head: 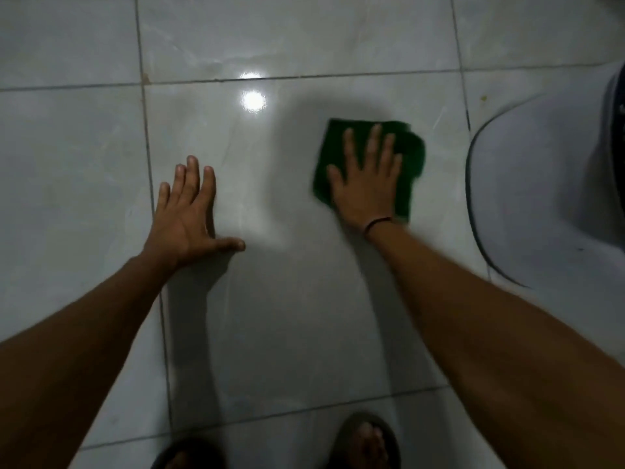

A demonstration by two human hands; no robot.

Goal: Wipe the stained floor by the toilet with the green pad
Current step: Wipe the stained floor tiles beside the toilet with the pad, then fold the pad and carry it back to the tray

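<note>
The green pad (411, 154) lies flat on the glossy grey tiled floor (277, 299), right of centre. My right hand (367, 181) presses down on it with the palm flat and the fingers spread, covering most of the pad. My left hand (187, 213) rests flat on the bare tile to the left, fingers apart, holding nothing. The white toilet base (541, 198) stands at the right edge, a short way right of the pad. A small yellowish stain (483, 97) marks the tile between the pad and the toilet.
Grout lines cross the floor, with a brownish spot (146, 77) at one joint upper left. A lamp's glare (253, 100) shines on the wet-looking tile. My two sandalled feet (365, 441) show at the bottom edge.
</note>
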